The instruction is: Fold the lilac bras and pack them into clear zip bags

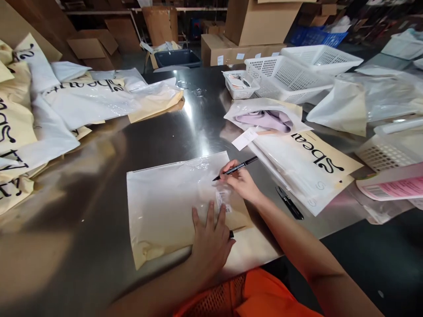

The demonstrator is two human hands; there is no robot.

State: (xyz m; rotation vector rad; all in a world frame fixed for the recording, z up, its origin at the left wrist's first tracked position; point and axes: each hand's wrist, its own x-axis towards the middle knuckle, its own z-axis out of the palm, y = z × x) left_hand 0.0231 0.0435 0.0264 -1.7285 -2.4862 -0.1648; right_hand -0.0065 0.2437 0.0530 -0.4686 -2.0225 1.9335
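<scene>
A white and cream plastic mailing bag (165, 198) lies flat on the metal table, with a small printed label (224, 201) near its right side. My left hand (211, 240) presses on the bag's lower right part, fingers spread. A small black piece (231, 234) shows beside its thumb; whether the hand grips it is unclear. Above the label, my right hand (240, 181) pinches a black marker pen (238, 167), its tip pointing left at the bag's surface. To the right of my right forearm rest a black pen and a dark slim tool (289, 203).
Stacked bags with black lettering (297, 163) lie right, under an open bag holding lilac cloth (264, 119). More bags (89, 99) pile up left. White baskets (287, 79) stand at the back right, cardboard boxes (243, 48) behind. A pink-labelled package (396, 185) sits far right.
</scene>
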